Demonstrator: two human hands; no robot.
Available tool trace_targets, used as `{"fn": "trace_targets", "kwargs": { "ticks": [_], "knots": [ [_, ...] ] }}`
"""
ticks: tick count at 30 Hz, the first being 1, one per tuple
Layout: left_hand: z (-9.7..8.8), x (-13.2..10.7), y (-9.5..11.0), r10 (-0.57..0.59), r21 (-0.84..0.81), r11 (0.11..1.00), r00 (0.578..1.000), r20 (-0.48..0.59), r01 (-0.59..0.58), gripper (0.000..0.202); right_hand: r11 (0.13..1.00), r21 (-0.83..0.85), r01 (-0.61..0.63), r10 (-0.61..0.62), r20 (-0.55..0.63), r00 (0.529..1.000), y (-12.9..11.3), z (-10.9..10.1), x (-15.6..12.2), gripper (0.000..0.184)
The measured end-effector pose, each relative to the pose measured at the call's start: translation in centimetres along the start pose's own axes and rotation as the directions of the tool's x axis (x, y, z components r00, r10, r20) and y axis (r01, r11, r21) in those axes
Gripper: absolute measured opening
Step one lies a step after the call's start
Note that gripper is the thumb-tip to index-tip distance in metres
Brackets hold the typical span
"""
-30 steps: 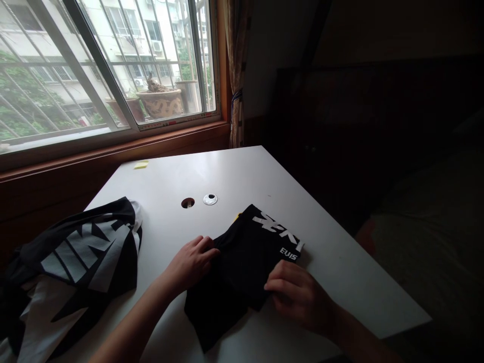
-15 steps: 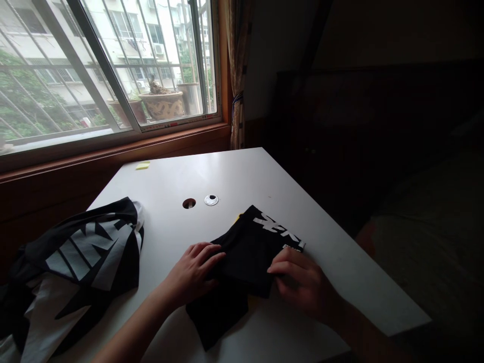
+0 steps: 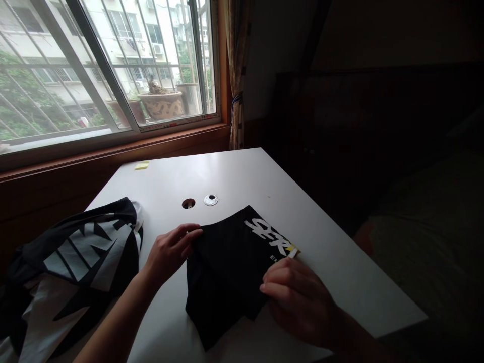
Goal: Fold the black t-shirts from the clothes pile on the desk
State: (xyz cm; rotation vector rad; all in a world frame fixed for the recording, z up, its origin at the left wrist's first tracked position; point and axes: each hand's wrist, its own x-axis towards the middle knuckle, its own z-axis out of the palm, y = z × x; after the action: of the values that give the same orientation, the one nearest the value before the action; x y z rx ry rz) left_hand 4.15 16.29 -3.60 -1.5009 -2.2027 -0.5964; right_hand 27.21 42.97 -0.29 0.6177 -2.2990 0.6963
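Garment: folded black garment [image 3: 227, 267] with white lettering — lies flat on the white table [image 3: 242, 176], at 6 o'clock.
Left hand [image 3: 170, 249]: fingertips pinch its 9 o'clock edge.
Right hand [image 3: 298, 297]: fingers curled, pressing its 3 o'clock edge.
Beside: black-and-white shirt [image 3: 75, 267] at 9 o'clock.

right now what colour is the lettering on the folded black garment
White lettering, yellow bit at its end, on the black garment; head view.

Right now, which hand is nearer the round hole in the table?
Left. The left hand lies just short of the hole, at the black garment's left corner; the right hand sits farther off, at its near right edge.
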Motion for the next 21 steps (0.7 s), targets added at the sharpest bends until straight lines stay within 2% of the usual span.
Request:
{"fn": "trace_targets", "kwargs": {
  "ticks": [4,9,10,14,17,19,21],
  "knots": [
    [-0.7,-1.7,-0.8,0.079,-0.065,0.995,0.995,0.065,-0.074,0.027,0.989,0.078,0.123,-0.129,0.077,0.989,-1.0,2.2,0.4,0.024],
    [-0.9,-4.6,-1.3,0.035,-0.106,0.994,0.998,0.052,-0.029,0.026,0.985,0.087,0.148,-0.164,0.221,0.961,-1.6,4.8,-0.1,0.003],
    [-0.9,-5.2,-1.3,0.023,-0.120,0.993,0.998,0.066,-0.015,0.025,0.986,0.080,0.147,-0.163,0.257,0.952,-1.7,5.3,-0.2,0.001],
    [-0.4,-6.9,-1.7,-0.033,-0.202,0.977,0.988,0.149,0.063,0.028,0.983,0.123,0.136,-0.174,0.389,0.905,-1.3,6.9,-1.1,0.016],
    [-0.1,-7.7,-1.9,-0.070,-0.286,0.949,0.974,0.215,0.131,0.034,0.990,0.128,0.054,-0.104,0.425,0.899,0.5,7.2,-1.4,0.014],
    [-0.1,-7.8,-2.0,-0.107,-0.351,0.917,0.965,0.239,0.188,0.035,0.996,0.075,-0.053,0.019,0.404,0.914,2.4,6.9,-1.1,0.008],
    [-0.3,-7.7,-2.0,-0.165,-0.416,0.870,0.951,0.262,0.266,0.033,0.988,0.006,-0.152,0.140,0.348,0.927,4.5,6.3,-0.5,0.017]
  ]
}}
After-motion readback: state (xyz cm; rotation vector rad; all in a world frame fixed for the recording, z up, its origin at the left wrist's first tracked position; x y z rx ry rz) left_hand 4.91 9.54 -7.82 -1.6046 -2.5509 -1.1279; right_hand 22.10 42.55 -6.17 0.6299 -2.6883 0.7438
